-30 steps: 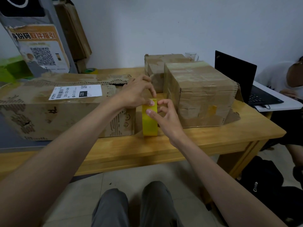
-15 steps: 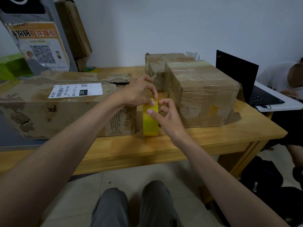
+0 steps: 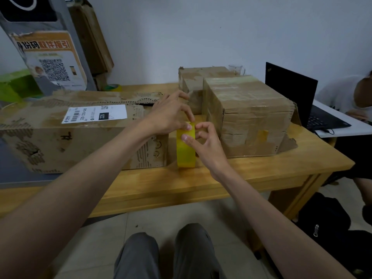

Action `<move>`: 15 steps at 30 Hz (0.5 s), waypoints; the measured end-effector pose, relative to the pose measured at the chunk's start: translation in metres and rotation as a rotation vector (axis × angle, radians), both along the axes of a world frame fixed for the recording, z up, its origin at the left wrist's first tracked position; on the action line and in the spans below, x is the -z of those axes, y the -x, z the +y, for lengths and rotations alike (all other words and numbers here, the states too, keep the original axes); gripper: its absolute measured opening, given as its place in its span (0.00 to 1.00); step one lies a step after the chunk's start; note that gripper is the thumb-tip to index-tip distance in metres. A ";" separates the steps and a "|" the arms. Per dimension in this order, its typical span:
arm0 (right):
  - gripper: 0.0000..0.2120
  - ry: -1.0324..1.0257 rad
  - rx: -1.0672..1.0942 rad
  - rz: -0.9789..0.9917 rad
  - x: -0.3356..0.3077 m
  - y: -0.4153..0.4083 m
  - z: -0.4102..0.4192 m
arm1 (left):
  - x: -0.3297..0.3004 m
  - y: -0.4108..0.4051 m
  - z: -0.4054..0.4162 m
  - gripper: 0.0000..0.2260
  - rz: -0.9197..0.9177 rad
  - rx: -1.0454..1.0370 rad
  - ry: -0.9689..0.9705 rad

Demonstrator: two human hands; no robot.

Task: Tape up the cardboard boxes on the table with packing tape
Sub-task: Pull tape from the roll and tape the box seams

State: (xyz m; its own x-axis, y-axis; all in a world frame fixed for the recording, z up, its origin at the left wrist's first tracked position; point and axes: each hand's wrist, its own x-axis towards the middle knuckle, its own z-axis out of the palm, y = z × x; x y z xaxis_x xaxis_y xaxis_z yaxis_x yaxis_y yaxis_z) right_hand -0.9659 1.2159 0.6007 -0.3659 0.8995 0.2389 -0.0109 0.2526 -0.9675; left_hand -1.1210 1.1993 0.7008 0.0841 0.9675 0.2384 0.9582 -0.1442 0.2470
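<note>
A yellow roll of packing tape (image 3: 185,152) stands on edge on the wooden table (image 3: 231,178), between two cardboard boxes. My left hand (image 3: 167,115) grips the top of the roll from the left. My right hand (image 3: 203,143) holds the roll from the right, thumb pressed on its outer face and fingers curled at its top edge. A long worn box with a white shipping label (image 3: 80,129) lies to the left. A squarer taped box (image 3: 247,115) stands to the right, with a smaller box (image 3: 197,77) behind it.
Another tape roll (image 3: 113,88) lies at the back of the table. A glass cup (image 3: 236,69) stands behind the boxes. An open black laptop (image 3: 302,103) sits on a white desk at right, beside a seated person (image 3: 350,95). A black bag (image 3: 326,218) lies on the floor.
Both hands stay on the roll with only small finger shifts at its top edge. The view has moved slightly.
</note>
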 end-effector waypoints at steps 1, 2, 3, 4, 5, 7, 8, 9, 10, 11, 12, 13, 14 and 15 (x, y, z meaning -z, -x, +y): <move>0.24 -0.001 -0.001 -0.003 0.000 0.000 0.000 | 0.000 0.001 0.000 0.08 -0.009 0.002 0.000; 0.24 -0.003 -0.002 -0.007 0.000 0.000 -0.001 | 0.000 0.001 0.000 0.08 -0.017 0.003 0.001; 0.24 -0.004 -0.001 -0.008 0.000 0.000 -0.001 | 0.000 0.001 0.000 0.08 -0.023 0.005 0.004; 0.24 -0.004 -0.001 -0.011 0.000 0.000 -0.001 | 0.000 0.001 0.000 0.08 -0.030 0.006 0.011; 0.25 -0.004 0.000 -0.013 0.000 -0.001 -0.001 | -0.001 0.001 0.001 0.08 -0.035 0.010 0.024; 0.25 -0.001 -0.003 -0.013 0.000 -0.002 -0.001 | -0.002 0.002 0.003 0.08 -0.033 0.025 0.051; 0.25 0.000 -0.005 -0.012 -0.001 -0.002 -0.002 | -0.002 0.002 0.004 0.08 -0.027 0.032 0.060; 0.25 -0.002 -0.003 -0.014 -0.001 -0.002 -0.002 | -0.002 0.003 0.005 0.08 -0.020 0.036 0.066; 0.25 -0.003 -0.002 -0.018 -0.002 -0.002 -0.002 | -0.002 0.003 0.006 0.08 -0.013 0.038 0.070; 0.25 -0.003 -0.002 -0.024 -0.002 -0.002 -0.001 | -0.002 0.003 0.006 0.08 -0.013 0.038 0.070; 0.25 -0.005 -0.005 -0.030 -0.002 -0.001 -0.001 | -0.002 0.003 0.006 0.08 -0.020 0.039 0.071; 0.25 -0.008 -0.008 -0.036 -0.001 -0.001 -0.001 | -0.001 0.002 0.005 0.08 -0.033 0.045 0.075; 0.25 -0.012 -0.010 -0.040 0.000 -0.001 -0.001 | -0.001 0.002 0.005 0.08 -0.047 0.054 0.081; 0.25 -0.018 -0.012 -0.041 0.000 -0.002 -0.002 | -0.001 0.002 0.004 0.09 -0.057 0.066 0.093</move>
State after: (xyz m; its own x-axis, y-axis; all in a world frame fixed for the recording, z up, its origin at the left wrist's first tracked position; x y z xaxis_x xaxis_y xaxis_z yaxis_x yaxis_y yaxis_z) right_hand -0.9640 1.2144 0.6006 -0.3865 0.8907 0.2394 0.0252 0.2697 -0.9626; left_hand -1.1233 1.2033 0.7016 0.1370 0.9785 0.1544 0.9314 -0.1803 0.3162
